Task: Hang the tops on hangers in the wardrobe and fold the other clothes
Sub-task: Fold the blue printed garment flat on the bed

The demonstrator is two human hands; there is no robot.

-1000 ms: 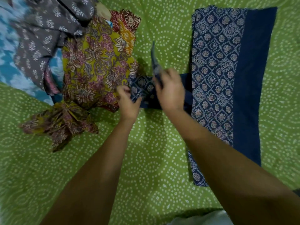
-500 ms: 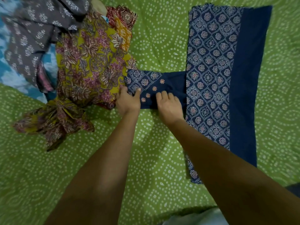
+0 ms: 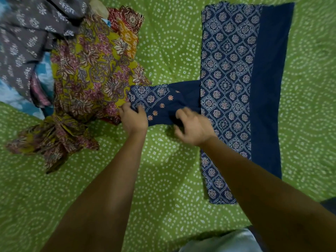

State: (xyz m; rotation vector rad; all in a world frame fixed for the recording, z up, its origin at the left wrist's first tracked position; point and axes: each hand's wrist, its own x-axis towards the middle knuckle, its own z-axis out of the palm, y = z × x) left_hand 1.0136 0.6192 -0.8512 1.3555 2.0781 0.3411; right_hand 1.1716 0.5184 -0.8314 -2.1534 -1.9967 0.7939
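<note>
STEP: folding navy printed top (image 3: 236, 84), judged mid-fold | WHERE: flat on green bedsheet (image 3: 163, 179), its sleeve (image 3: 163, 102) reaching the yellow floral garment (image 3: 91, 73) | GRIP: left hand (image 3: 134, 119) pinches cuff; right hand (image 3: 192, 128) curled on sleeve's near edge | NEXT: likely lay sleeve across body, smooth it.

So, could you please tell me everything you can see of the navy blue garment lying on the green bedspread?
The navy blue garment looks like thin woven cotton, printed with pale medallions in a lattice, with a plain navy band along its right side. It lies flat, folded lengthwise, on the green bedspread. One sleeve, dotted with small orange stars, sticks out leftward, its end reaching the mustard floral garment. The left hand pinches the cuff; the right hand grips the sleeve's near edge, forearm crossing the body.
</note>
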